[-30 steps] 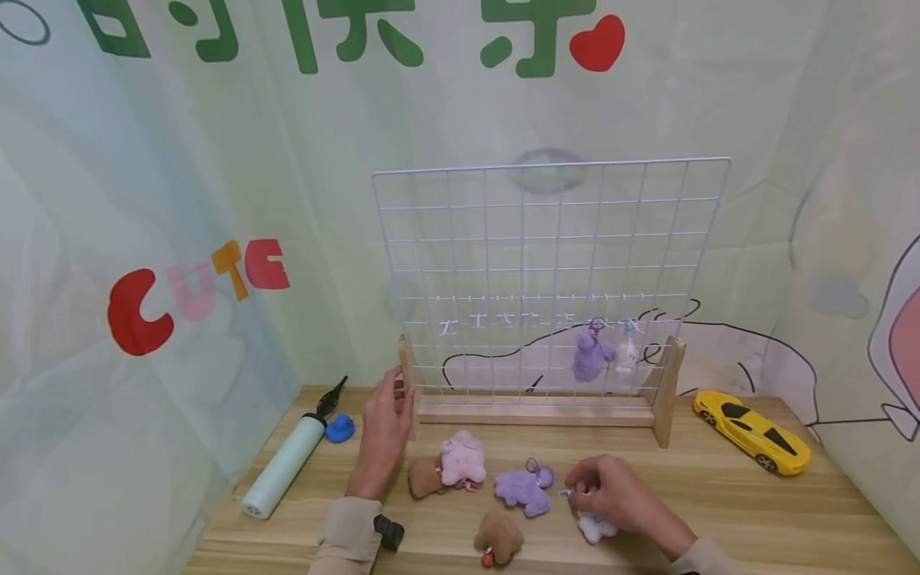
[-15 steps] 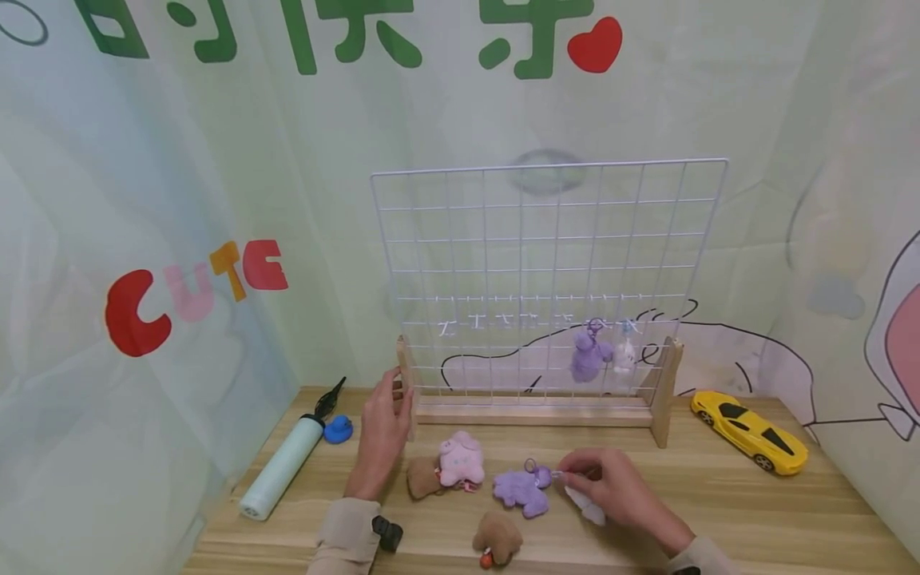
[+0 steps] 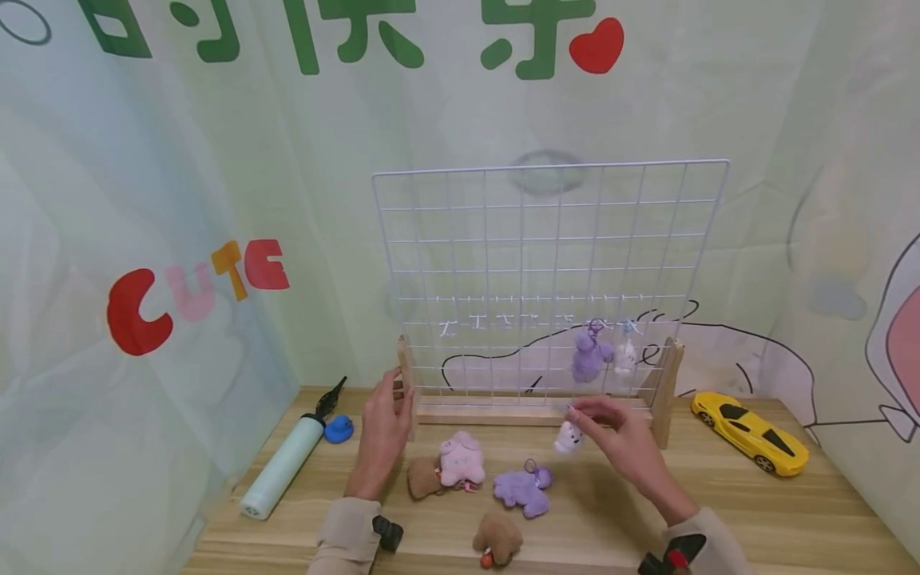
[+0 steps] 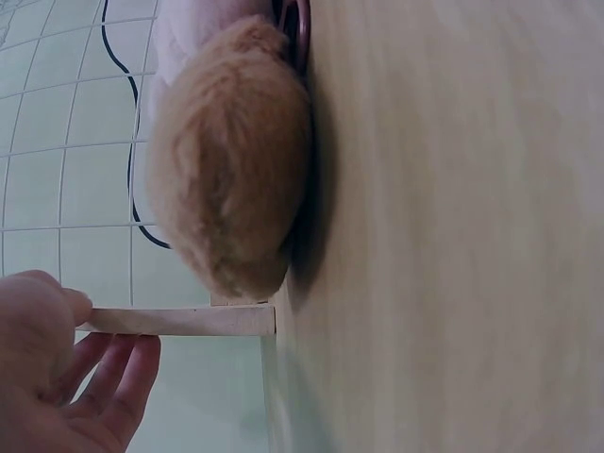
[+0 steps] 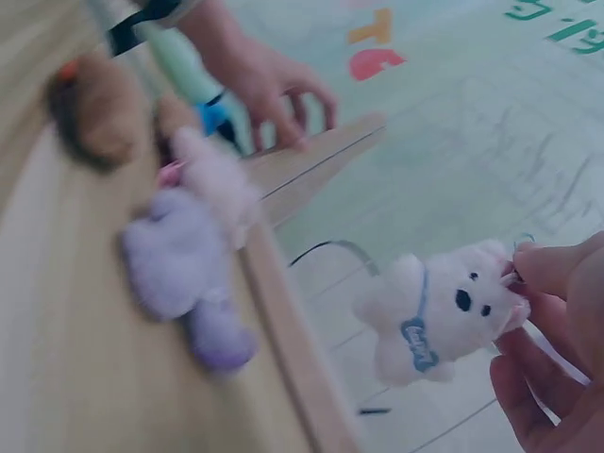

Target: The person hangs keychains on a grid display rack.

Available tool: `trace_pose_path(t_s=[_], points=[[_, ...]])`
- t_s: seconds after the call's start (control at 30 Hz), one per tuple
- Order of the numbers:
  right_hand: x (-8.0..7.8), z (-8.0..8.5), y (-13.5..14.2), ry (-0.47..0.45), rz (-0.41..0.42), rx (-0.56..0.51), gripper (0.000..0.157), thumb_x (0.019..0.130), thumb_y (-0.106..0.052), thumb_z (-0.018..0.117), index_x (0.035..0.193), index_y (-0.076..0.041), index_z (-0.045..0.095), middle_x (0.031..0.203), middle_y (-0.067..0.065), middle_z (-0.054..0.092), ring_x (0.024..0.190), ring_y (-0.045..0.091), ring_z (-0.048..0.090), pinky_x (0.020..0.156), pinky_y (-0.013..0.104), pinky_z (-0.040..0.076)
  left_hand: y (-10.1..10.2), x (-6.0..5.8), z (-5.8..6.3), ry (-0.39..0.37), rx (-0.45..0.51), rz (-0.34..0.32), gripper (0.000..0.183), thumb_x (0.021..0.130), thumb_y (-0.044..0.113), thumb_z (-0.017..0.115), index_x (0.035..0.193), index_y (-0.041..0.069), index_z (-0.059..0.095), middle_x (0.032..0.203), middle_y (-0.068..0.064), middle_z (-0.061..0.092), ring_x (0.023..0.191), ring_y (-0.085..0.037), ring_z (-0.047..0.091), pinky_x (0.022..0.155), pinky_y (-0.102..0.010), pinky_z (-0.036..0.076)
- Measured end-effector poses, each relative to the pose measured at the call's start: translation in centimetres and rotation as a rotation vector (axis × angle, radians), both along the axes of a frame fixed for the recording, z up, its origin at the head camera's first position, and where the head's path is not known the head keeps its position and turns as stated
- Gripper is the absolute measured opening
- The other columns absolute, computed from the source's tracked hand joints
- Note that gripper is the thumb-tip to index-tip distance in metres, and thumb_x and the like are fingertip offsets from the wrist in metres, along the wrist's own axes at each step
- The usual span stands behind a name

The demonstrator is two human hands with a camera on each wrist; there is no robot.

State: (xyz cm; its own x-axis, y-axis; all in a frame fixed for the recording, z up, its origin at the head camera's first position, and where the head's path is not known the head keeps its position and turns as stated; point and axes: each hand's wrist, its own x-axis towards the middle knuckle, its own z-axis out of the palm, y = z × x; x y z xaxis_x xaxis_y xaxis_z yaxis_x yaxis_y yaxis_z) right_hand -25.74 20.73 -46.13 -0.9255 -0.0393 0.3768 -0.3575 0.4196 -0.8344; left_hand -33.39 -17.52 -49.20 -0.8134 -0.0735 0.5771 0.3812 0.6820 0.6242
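Note:
My right hand [image 3: 621, 441] pinches a small white plush dog keychain [image 5: 429, 311] by the ring at its head. The dog hangs in front of the rack's base, above the table. My left hand [image 3: 384, 423] holds the left wooden upright [image 4: 198, 322] of the wire grid rack [image 3: 522, 221], thumb on one side and fingers on the other. From the rack's hooks hang a purple plush [image 3: 589, 357] and a white plush [image 3: 625, 357]. On the table lie a pink plush [image 3: 461, 459] overlapping a brown plush [image 3: 422, 479], another purple plush [image 3: 523, 490] and a second brown plush [image 3: 497, 535].
A yellow toy car [image 3: 750, 435] sits at the table's right. To the left lie a pale green hand pump [image 3: 283, 467] with a black nozzle and a blue rubber duck [image 3: 339, 430]. A printed cloth backdrop [image 3: 323, 160] surrounds the table [image 3: 719, 511].
My right hand has lifted the white plush dog off the table and carried it up toward the rack. The left hand stays on the upright.

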Motion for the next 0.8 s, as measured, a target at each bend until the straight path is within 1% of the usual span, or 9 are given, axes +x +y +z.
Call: trace_pose_path(t_s=[0.13,0.27,0.37,0.47,0.6,0.7,0.8], points=[[-0.1,1.6,-0.3,0.058,-0.010,-0.040,0.021,0.102,-0.025,0.079,0.116,-0.009,0.082,0.110,0.007,0.082,0.100,0.007,0.074,0.086,0.018,0.062,-0.1,-0.1,0.0,0.005,-0.001,-0.001,0.041,0.105,0.006,0.071,0.143,0.001,0.059,0.125,-0.028,0.073,0.106,-0.040,0.079,0.081,-0.047,0.071],[-0.3,3.0,-0.6,0.071,-0.041,-0.082,0.023,0.103,-0.027,0.078,0.118,-0.009,0.081,0.113,0.009,0.081,0.099,0.007,0.074,0.086,0.017,0.062,-0.1,-0.1,0.1,0.002,-0.009,-0.001,0.040,0.105,0.007,0.070,0.143,0.000,0.059,0.125,-0.028,0.073,0.106,-0.040,0.079,0.081,-0.048,0.070],[-0.6,3.8,-0.7,0.072,-0.077,-0.119,0.026,0.103,-0.031,0.077,0.120,-0.011,0.080,0.114,0.006,0.081,0.098,0.007,0.073,0.084,0.016,0.061,-0.2,-0.1,0.0,-0.002,-0.009,-0.002,0.039,0.106,0.007,0.070,0.143,0.001,0.059,0.125,-0.028,0.073,0.106,-0.040,0.079,0.081,-0.048,0.070],[-0.9,4.8,-1.0,0.086,-0.101,-0.175,0.028,0.103,-0.031,0.078,0.120,-0.010,0.079,0.112,0.001,0.080,0.098,0.008,0.073,0.085,0.016,0.062,-0.2,-0.2,0.0,0.004,-0.007,-0.001,0.039,0.106,0.007,0.070,0.143,0.001,0.059,0.124,-0.028,0.073,0.106,-0.040,0.079,0.081,-0.048,0.070],[-1.0,6.0,-1.5,0.078,-0.165,-0.244,0.033,0.102,-0.038,0.078,0.122,-0.012,0.079,0.110,-0.006,0.080,0.100,0.009,0.074,0.086,0.015,0.061,-0.2,-0.1,-0.1,0.014,-0.005,0.000,0.040,0.105,0.007,0.071,0.143,0.001,0.059,0.123,-0.027,0.073,0.105,-0.040,0.079,0.080,-0.048,0.070],[-1.0,6.7,-2.0,0.067,-0.220,-0.289,0.037,0.101,-0.045,0.077,0.123,-0.015,0.079,0.110,-0.009,0.079,0.100,0.011,0.072,0.084,0.014,0.059,-0.1,-0.1,-0.1,0.015,-0.002,-0.003,0.041,0.104,0.006,0.072,0.143,0.001,0.059,0.123,-0.027,0.073,0.106,-0.040,0.079,0.081,-0.048,0.070],[-1.1,7.2,-2.6,0.062,-0.246,-0.356,0.039,0.100,-0.046,0.078,0.123,-0.014,0.079,0.109,-0.009,0.079,0.101,0.013,0.071,0.085,0.014,0.059,-0.1,-0.1,-0.1,0.014,-0.002,-0.005,0.041,0.105,0.007,0.071,0.143,0.001,0.059,0.123,-0.027,0.073,0.106,-0.040,0.079,0.081,-0.048,0.070]])
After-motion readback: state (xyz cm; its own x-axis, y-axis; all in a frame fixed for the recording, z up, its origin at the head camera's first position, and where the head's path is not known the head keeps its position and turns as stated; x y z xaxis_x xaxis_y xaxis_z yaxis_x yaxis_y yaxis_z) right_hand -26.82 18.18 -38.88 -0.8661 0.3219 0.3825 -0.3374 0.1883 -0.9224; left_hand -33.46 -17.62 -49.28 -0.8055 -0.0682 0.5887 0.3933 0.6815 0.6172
